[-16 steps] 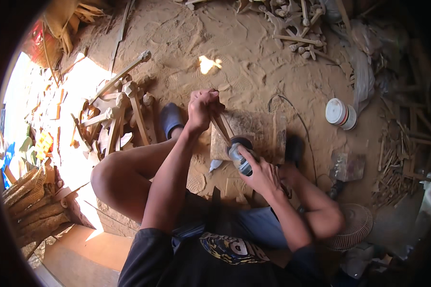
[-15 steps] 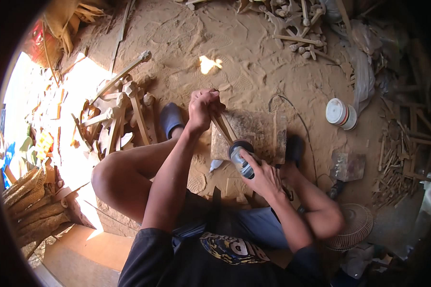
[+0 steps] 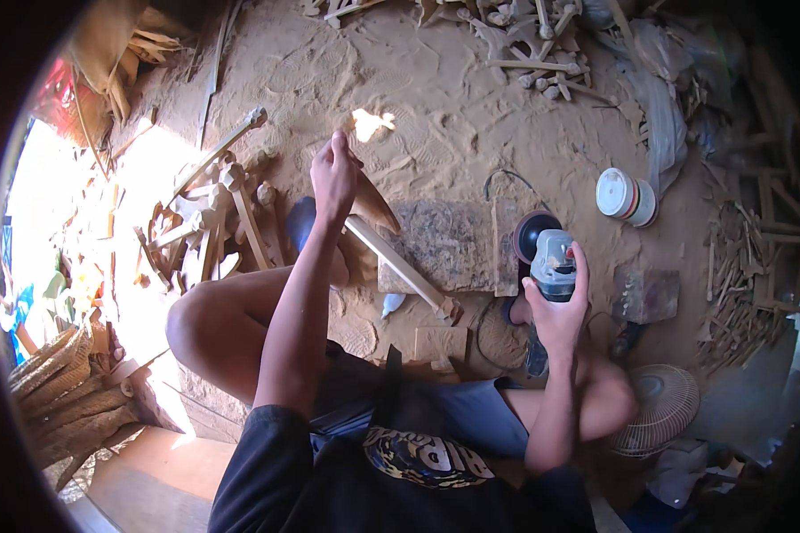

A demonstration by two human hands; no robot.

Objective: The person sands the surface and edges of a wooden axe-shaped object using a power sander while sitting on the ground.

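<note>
- Far left, a woven basket [image 3: 58,391] sits partly cut off by the dark rim, washed out by sunlight.
- A heap of carved wooden sticks [image 3: 209,222] lies on the sandy floor [image 3: 453,98] just left of the raised knee.
- The left hand [image 3: 333,173] is clenched round the top of a wooden piece [image 3: 391,253], a pointed slab with a long square stick that slants down to the right; its lower end rests near a flat board [image 3: 444,244].
- The forearm hides part of a blue sandal [image 3: 300,222].
- The right hand [image 3: 556,311] grips a grinder [image 3: 547,253], fingers wrapped round its body; the dark disc faces up, held apart from the wooden piece.
- A striped tub [image 3: 627,195] stands well to the right.
- A small fan [image 3: 658,417] lies by the right knee.
- More scrap wood [image 3: 747,284] at the right edge is too dim to sort out.
</note>
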